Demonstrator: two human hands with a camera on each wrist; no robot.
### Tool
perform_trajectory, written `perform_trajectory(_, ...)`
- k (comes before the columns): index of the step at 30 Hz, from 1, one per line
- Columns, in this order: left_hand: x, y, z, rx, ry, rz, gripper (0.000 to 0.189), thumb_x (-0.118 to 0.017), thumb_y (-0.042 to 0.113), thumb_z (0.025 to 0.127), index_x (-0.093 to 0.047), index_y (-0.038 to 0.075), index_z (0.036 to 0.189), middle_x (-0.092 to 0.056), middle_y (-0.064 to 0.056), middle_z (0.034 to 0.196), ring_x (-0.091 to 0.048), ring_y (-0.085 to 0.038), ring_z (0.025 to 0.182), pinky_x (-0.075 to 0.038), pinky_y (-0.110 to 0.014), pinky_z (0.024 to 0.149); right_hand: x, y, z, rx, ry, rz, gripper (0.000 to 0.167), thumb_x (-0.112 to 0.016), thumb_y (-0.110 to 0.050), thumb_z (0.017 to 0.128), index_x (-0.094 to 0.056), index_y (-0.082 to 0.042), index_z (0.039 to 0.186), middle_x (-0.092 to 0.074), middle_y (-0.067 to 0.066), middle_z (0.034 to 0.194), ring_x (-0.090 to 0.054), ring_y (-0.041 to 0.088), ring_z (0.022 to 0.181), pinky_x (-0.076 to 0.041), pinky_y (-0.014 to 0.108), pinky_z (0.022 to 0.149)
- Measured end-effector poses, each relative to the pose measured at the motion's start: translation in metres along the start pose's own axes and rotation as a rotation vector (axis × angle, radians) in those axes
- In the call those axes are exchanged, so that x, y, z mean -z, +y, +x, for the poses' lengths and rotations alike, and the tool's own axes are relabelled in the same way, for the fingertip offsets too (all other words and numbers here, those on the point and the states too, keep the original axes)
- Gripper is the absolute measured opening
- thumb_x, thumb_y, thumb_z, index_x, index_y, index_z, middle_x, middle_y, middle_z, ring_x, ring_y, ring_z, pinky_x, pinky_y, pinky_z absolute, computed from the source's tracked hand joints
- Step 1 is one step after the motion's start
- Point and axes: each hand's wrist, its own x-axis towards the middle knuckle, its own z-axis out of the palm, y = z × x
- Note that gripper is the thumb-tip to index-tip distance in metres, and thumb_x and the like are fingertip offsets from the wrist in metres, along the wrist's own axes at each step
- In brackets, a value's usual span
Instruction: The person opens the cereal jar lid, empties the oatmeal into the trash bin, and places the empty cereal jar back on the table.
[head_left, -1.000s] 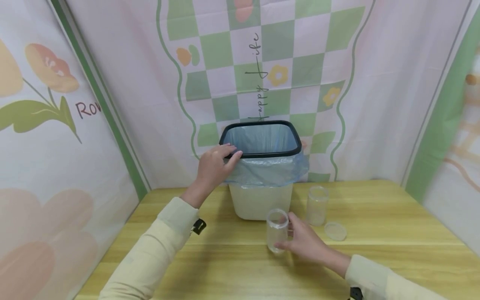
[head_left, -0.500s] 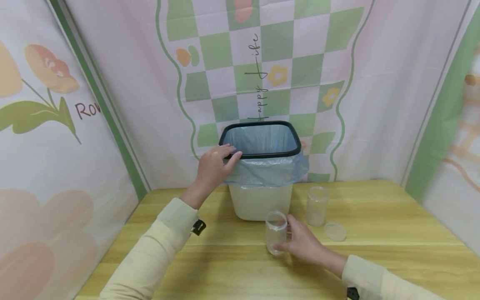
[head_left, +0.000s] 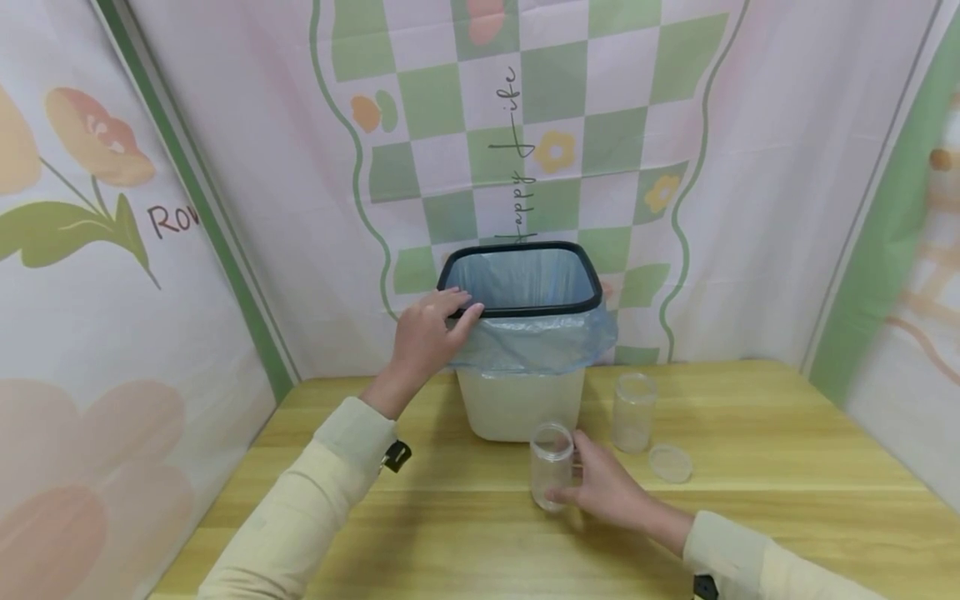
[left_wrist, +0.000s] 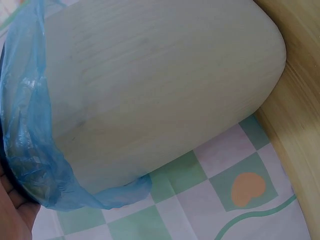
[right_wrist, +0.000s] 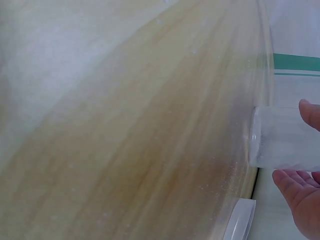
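In the head view my left hand (head_left: 427, 337) holds the black rim (head_left: 543, 312) of a cream trash bin at its near left corner, fingers over the edge and thumb along the front. A blue bag (head_left: 532, 342) lines the bin (head_left: 517, 408) and folds down outside. In the left wrist view only part of that hand (left_wrist: 15, 215) shows beside the bag. My right hand (head_left: 611, 487) grips a clear, lidless jar (head_left: 550, 467) from its right side, thumb in front. The jar stands upright before the bin. Its far fingers are partly hidden by the jar.
A second clear jar (head_left: 633, 414) stands on the wooden table (head_left: 450, 542) right of the bin. Near it lies a clear round lid (head_left: 671, 463). A patterned curtain (head_left: 435, 167) hangs close behind the bin, with printed cloth along both sides.
Over the first half second, my right hand and its jar shifted slightly left and toward me. Since then they have stayed almost still. My left hand keeps its place on the rim.
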Motion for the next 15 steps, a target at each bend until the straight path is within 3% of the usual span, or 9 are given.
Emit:
perform_trajectory(4,0.000,0.001,0.000,-0.005,0.017,-0.002,0.031,-0.066,0.027,0.094,-0.073,0.002,0.110,-0.070,-0.013,0.111,-0.063,-0.026,0.110,-0.048,-0.042,0.097,0.002,-0.003,-0.001,0.006,-0.010,-0.014,0.072,-0.088,-0.013,0.068,-0.047,0.000,0.126,-0.060,0.018,0.120,-0.061,0.041,0.108,-0.052,0.048,0.088)
perform_trajectory(10,-0.001,0.003,-0.001,-0.002,0.016,-0.015,0.032,-0.064,0.025,0.095,-0.070,0.000,0.114,-0.069,-0.014,0.114,-0.061,-0.027,0.114,-0.044,-0.040,0.102,0.009,-0.009,-0.004,-0.054,0.013,-0.057,0.069,-0.089,-0.021,0.066,-0.051,-0.003,0.121,-0.062,0.013,0.117,-0.062,0.037,0.105,-0.051,0.049,0.089)
perform_trajectory(15,-0.002,0.001,-0.005,0.000,0.015,-0.058,0.037,-0.062,0.023,0.096,-0.064,-0.003,0.123,-0.063,-0.017,0.124,-0.054,-0.029,0.124,-0.038,-0.038,0.107,0.021,-0.017,-0.003,-0.038,0.004,-0.006,0.074,-0.088,-0.019,0.068,-0.047,0.004,0.126,-0.058,0.017,0.121,-0.058,0.037,0.110,-0.047,0.050,0.095)
